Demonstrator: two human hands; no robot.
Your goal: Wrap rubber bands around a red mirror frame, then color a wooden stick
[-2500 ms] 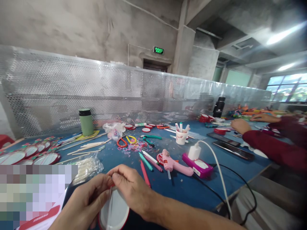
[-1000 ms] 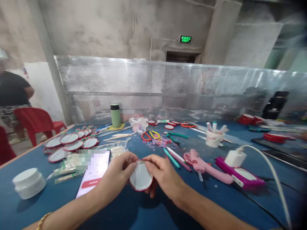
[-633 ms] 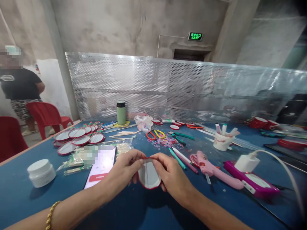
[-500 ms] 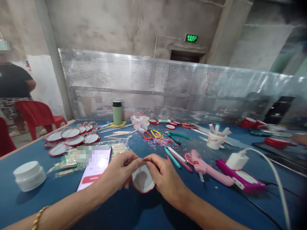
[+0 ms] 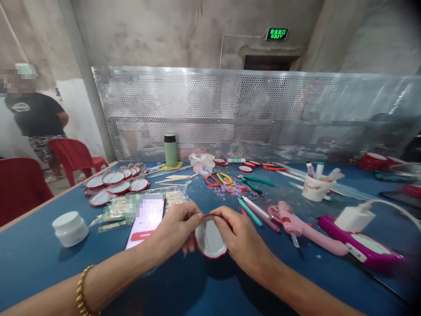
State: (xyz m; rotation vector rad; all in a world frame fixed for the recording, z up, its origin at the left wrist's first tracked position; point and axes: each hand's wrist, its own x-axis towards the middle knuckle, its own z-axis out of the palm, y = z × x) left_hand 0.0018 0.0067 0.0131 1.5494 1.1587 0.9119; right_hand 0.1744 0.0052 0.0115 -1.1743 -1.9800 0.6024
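A round white disc with a red rim [image 5: 211, 240] is held up over the blue table, tilted so its pale face points toward me. My left hand [image 5: 179, 224] pinches the upper left of its rim between thumb and fingers. On the upper right, my right hand [image 5: 241, 230] grips the same rim, its fingertips close to those of the left. Whatever lies between the fingertips is too small to make out. Left of the disc, a lit phone [image 5: 148, 219] rests partly on plastic packets of wooden sticks [image 5: 115, 210].
Similar red-rimmed discs [image 5: 113, 177] are piled at the left, behind a white jar [image 5: 70, 229]. A green bottle [image 5: 170, 151] stands at the back. Pliers [image 5: 253, 181], markers [image 5: 251, 213], a pink glue gun [image 5: 309, 232], a paper cup [image 5: 315, 188] and a purple power strip [image 5: 365, 248] lie rightward.
The view has swung slightly left, so everything appears farther right. Both hands keep their hold on the disc, whose pale face shows a little more between them.
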